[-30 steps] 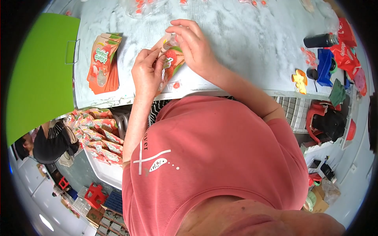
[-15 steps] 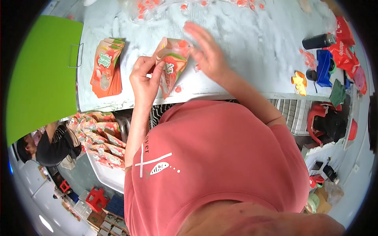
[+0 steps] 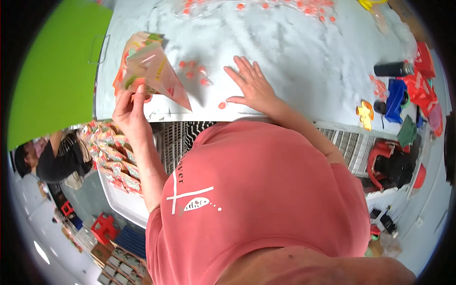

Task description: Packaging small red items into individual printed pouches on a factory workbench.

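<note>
Seen from the head camera, looking down over a pale marbled table [image 3: 304, 61], taken here as the landmark. Left hand [image 3: 129, 110] raised at the table's near-left edge, fingers pinched shut on the lower corner of a translucent orange packet [image 3: 159, 76]; packet held clear of the tabletop, long axis slanting from upper left down to a pointed corner at lower right, over the table's near edge. Behind the packet, toward the table's left end, a small stack of similar printed packets [image 3: 135, 47], partly hidden by the one in hand. Right hand [image 3: 251, 85] apart from the left, laid flat and palm down on the table near its front edge, fingers spread and pointing away from the body, closed on nothing. Between the two hands, small loose orange pieces [image 3: 192, 71] scattered on the tabletop, lying just left of the right fingertips and just right of the held packet; right hand judged the nearer to them. One stray orange piece [image 3: 222, 105] close to the right thumb at the table's near edge. More orange pieces [image 3: 266, 5] strewn along the table's far edge. Off the table's left end, a green board [image 3: 52, 80]; below the table's near-left edge, a white bin of filled packets [image 3: 111, 159]. At the table's right end, a black cylinder [image 3: 392, 70] and a blue container [image 3: 394, 97]. Forearms both entering from below, left bent steeply upward, right extended forward.
</note>
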Tool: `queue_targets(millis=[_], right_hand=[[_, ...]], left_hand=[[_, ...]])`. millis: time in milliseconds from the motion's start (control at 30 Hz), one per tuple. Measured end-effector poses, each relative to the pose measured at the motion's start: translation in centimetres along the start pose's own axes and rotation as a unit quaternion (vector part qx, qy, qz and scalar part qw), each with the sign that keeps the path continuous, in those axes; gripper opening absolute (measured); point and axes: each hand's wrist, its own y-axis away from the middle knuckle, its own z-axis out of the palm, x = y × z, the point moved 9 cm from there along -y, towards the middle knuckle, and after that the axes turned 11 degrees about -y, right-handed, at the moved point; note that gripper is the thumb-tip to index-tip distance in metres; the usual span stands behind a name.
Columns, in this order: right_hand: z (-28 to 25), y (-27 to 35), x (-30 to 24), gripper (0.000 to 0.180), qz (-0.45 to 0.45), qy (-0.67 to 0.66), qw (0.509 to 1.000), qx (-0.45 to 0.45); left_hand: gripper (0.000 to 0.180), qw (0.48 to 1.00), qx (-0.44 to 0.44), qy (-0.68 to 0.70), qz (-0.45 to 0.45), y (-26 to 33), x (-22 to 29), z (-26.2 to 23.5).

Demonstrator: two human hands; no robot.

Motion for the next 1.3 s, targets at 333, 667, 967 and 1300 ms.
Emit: queue_targets(millis=[333,667,967,1300], right_hand=[[4.8,-10.2,-6.7,0.08,-0.165,0.042,0.981,-0.09],[4.2,-6.5,-4.5,0.085,-0.158,0.039,0.98,-0.111],[5.3,-7.8,-3.1,0.029,-0.166,0.081,0.983,-0.012],[0.0,-8.7,5.4,0.021,0.162,-0.372,0.908,0.102]], left_hand=[[0.008,0.986,0.089,-0.139,-0.034,4.1,-0.5,-8.7],[0.013,0.986,0.07,-0.15,-0.022,5.0,-3.1,-8.1],[0.011,0.989,0.043,-0.14,0.01,4.3,-2.0,-6.0],[0.019,0.971,-0.036,-0.222,0.081,2.7,-0.6,0.5]])
